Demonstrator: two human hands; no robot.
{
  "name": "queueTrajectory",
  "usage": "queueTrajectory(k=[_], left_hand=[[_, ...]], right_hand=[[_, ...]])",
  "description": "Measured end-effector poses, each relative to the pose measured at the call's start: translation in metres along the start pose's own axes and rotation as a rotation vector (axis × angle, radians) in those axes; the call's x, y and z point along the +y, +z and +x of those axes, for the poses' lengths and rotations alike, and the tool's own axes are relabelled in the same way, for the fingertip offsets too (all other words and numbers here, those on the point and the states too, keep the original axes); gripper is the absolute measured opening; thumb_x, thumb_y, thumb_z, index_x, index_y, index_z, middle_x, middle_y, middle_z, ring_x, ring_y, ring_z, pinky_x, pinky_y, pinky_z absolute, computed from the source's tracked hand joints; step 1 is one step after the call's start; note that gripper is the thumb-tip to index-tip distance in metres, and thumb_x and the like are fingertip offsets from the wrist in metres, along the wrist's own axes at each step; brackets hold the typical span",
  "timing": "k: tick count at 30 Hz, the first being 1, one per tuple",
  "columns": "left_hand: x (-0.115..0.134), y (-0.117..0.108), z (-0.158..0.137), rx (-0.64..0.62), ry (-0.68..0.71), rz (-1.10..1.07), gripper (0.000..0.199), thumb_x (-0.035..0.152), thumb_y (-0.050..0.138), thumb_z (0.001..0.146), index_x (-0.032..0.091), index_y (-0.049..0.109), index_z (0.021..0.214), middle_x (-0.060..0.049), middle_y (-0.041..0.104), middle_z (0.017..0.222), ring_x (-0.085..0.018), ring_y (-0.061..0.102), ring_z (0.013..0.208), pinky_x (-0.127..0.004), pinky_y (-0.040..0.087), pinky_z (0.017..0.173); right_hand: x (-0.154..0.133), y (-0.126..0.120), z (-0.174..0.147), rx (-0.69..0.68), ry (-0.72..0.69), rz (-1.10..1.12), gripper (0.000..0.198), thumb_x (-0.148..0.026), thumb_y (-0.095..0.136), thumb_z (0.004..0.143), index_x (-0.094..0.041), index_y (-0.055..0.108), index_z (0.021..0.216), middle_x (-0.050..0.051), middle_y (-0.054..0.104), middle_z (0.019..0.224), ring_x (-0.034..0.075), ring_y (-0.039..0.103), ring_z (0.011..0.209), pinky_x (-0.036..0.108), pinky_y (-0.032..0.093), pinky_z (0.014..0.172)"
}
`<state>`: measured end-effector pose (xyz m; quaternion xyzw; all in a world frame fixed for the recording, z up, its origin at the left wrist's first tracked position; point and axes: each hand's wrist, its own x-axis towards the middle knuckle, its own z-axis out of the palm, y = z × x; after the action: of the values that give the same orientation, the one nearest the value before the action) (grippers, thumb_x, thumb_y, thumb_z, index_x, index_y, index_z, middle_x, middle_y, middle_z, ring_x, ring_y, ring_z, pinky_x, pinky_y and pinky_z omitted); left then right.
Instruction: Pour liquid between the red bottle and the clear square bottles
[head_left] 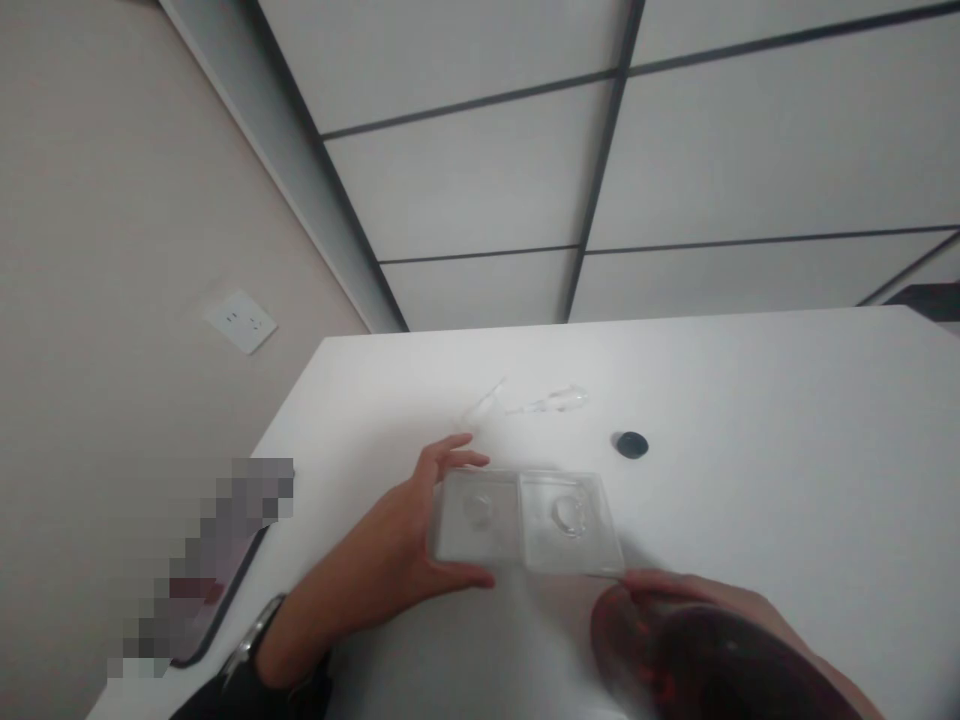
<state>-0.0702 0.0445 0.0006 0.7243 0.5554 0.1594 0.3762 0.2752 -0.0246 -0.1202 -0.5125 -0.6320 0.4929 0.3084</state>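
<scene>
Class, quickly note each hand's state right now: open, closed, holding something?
Left hand: closed on the left end of the clear box.
Right hand: at the box's near right corner, partly hidden by a dark reddish object; grip cannot be told.

Smooth clear plastic box (491, 545), matt white tabletop (765, 430), shiny metal-looking wristband (255, 636), glossy translucent dark-red object (690, 655)

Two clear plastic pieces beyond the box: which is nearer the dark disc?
The right-hand clear piece, its wider end toward the dark disc; the other lies farther left.
</scene>
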Motion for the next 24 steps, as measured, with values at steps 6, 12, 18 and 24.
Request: queueTrajectory(k=[6, 12, 18, 24], left_hand=[[0.004, 0.001, 0.000, -0.001, -0.078, 0.025, 0.069, 0.031, 0.088, 0.073, 0.025, 0.047, 0.128, -0.008, 0.070, 0.120, -0.030, 0.072, 0.107, -0.044, 0.059, 0.090], [0.004, -0.001, -0.031, 0.110, -0.078, 0.050, 0.064, 0.030, 0.086, 0.073, 0.024, 0.052, 0.127, -0.009, 0.069, 0.126, -0.031, 0.068, 0.118, -0.047, 0.056, 0.102], [0.024, -0.005, -0.068, 0.151, 0.009, 0.049, 0.066, 0.033, 0.088, 0.073, 0.025, 0.055, 0.128, -0.008, 0.071, 0.128, -0.031, 0.070, 0.120, -0.048, 0.058, 0.104], [0.050, -0.013, -0.079, 0.139, 0.125, 0.111, 0.088, 0.039, 0.089, 0.075, 0.033, 0.049, 0.153, -0.011, 0.061, 0.154, -0.035, 0.061, 0.140, -0.052, 0.055, 0.114]], right_hand=[[-0.043, -0.005, -0.001, -0.072, -0.017, 0.002, 0.072, -0.042, 0.089, 0.065, -0.029, 0.069, 0.134, 0.011, 0.075, 0.131, 0.038, 0.075, 0.115, 0.038, 0.067, 0.087], [-0.096, -0.002, 0.004, -0.127, -0.127, 0.004, 0.084, -0.058, 0.095, 0.060, -0.022, 0.067, 0.130, 0.014, 0.076, 0.124, 0.036, 0.076, 0.110, 0.042, 0.063, 0.094], [-0.094, 0.009, 0.000, -0.040, -0.186, 0.019, 0.099, -0.063, 0.095, 0.061, -0.022, 0.055, 0.142, 0.020, 0.065, 0.142, 0.040, 0.063, 0.134, 0.053, 0.052, 0.112], [-0.105, 0.009, -0.001, -0.107, -0.132, 0.080, 0.079, -0.055, 0.095, 0.065, -0.022, 0.059, 0.128, 0.014, 0.072, 0.125, 0.035, 0.070, 0.118, 0.051, 0.055, 0.105]])
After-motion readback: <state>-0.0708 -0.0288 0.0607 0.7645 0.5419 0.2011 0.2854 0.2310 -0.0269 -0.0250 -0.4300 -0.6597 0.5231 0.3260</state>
